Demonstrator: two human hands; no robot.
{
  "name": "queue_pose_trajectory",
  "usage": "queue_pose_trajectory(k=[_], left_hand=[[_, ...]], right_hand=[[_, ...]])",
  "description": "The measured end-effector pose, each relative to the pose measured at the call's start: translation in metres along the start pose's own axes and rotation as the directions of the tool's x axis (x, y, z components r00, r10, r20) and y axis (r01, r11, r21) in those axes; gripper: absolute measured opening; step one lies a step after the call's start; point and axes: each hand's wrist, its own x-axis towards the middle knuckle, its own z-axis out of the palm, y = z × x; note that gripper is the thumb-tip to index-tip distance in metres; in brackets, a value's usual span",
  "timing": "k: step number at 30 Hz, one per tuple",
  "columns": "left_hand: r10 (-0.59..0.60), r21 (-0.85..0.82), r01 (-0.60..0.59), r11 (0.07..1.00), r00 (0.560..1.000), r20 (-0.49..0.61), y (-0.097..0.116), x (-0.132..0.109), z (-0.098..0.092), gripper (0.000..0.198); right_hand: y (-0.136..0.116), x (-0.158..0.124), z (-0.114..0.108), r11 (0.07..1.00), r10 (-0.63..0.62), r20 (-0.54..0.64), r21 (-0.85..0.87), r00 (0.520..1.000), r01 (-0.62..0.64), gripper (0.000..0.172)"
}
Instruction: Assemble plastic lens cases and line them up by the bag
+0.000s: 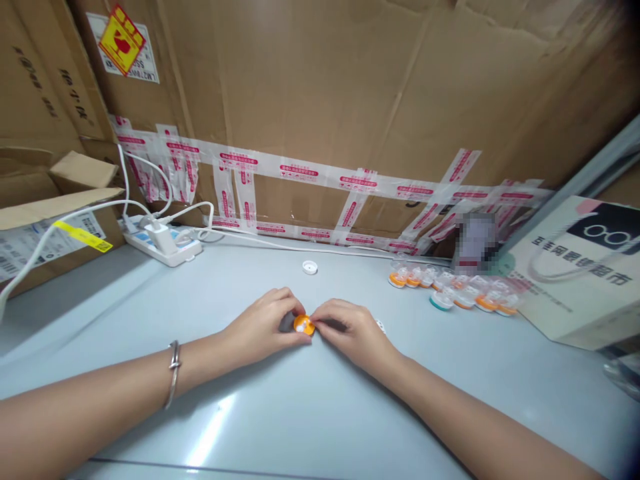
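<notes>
My left hand (270,323) grips a small round orange cap (299,333) by its edge, thumb in front and fingers behind. Some white bits show inside the cap. At the cap's right edge, my right hand (350,327) has thumb and fingertips pinched together; whatever they hold is too small to make out. A white round cap (310,267) lies on the grey table (280,413) just beyond both hands. Partly hidden behind my right hand is a small white piece with dark marks (381,326).
Several clear domed containers with orange or teal bases (442,302) stand at the right, beside a paper bag (575,280). A white power strip (173,253) with cables sits at the left, near an open carton (60,233). A large taped cardboard box (310,100) walls off the back.
</notes>
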Motion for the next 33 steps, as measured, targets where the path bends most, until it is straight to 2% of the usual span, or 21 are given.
queue_pose_trajectory(k=[8, 18, 33], left_hand=[[0.010, -0.052, -0.009, 0.999, 0.999, 0.030, -0.0013, 0.0018, -0.0012, 0.020], [0.004, -0.069, -0.001, 0.998, 0.999, 0.044, 0.0004, 0.0021, -0.0029, 0.023], [0.008, -0.103, -0.001, 0.995, 0.998, 0.062, -0.0010, 0.0013, -0.0037, 0.024]], right_hand=[[0.0039, -0.0001, -0.0005, 0.972, -0.194, 0.044, -0.129, 0.980, 0.198, 0.014], [0.0003, -0.0013, -0.0050, 0.927, -0.269, 0.129, -0.234, 0.955, 0.292, 0.017], [-0.0009, -0.0018, -0.0072, 0.966, -0.178, 0.157, -0.163, 0.972, 0.203, 0.022]])
